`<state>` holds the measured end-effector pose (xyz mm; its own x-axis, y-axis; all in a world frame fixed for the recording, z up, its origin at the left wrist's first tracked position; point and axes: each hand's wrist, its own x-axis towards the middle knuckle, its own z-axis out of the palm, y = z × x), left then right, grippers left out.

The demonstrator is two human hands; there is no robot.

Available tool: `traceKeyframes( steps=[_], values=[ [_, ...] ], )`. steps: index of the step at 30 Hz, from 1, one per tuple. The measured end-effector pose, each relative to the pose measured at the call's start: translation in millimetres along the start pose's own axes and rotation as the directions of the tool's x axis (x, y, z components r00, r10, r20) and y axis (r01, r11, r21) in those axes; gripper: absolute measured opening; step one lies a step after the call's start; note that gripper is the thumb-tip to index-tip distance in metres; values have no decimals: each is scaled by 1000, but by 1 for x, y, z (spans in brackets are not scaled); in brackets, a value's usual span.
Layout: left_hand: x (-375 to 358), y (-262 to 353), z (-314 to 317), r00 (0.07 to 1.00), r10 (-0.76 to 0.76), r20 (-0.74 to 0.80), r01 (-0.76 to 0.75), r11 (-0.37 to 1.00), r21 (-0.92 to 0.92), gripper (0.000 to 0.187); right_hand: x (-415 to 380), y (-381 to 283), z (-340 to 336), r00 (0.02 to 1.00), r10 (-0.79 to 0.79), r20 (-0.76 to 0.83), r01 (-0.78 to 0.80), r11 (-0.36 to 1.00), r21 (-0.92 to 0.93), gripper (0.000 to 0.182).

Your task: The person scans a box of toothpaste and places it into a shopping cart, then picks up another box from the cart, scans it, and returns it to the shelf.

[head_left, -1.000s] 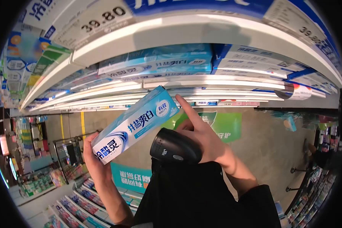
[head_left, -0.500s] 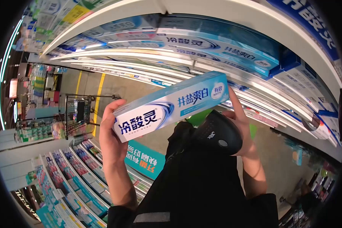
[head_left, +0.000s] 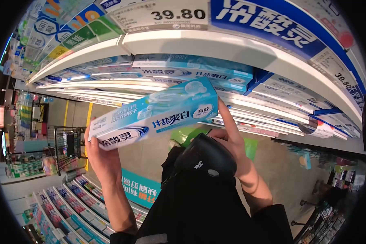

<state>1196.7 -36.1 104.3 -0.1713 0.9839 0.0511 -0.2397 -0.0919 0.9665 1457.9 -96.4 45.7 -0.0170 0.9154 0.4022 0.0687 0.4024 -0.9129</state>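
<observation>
A long blue-and-white toothpaste box is held up tilted, its right end higher, with its printed front and upper face towards me. My left hand grips the box's left end, thumb on the front. At the other end, the index finger of my right hand presses against the box. A black handheld device that looks like a barcode scanner sits in the same hand, its rounded head hiding part of the palm and fingers.
A white shelf edge with price labels curves above my hands. Matching toothpaste boxes stand stacked beneath it. At left is a shopping cart; lower left, a tiered toothbrush display. A teal sign lies below the box.
Both hands and the box have shifted left in view, and the box has turned so its upper face shows more. Price labels on the shelf above have come into view.
</observation>
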Motion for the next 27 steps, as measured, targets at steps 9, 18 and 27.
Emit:
traceKeyframes(
  steps=[9,18,27],
  values=[
    [30,-8,43,994,14,108,-4,996,-86,27,2,-19,-20,994,-33,-102,7,970,-243,38],
    [51,-16,59,963,105,248,-123,991,55,28,1,-13,-27,975,-83,-205,15,949,-316,43],
    [51,-9,74,965,166,204,-225,923,313,40,8,-12,-30,970,-116,-212,36,936,-349,50]
  ],
)
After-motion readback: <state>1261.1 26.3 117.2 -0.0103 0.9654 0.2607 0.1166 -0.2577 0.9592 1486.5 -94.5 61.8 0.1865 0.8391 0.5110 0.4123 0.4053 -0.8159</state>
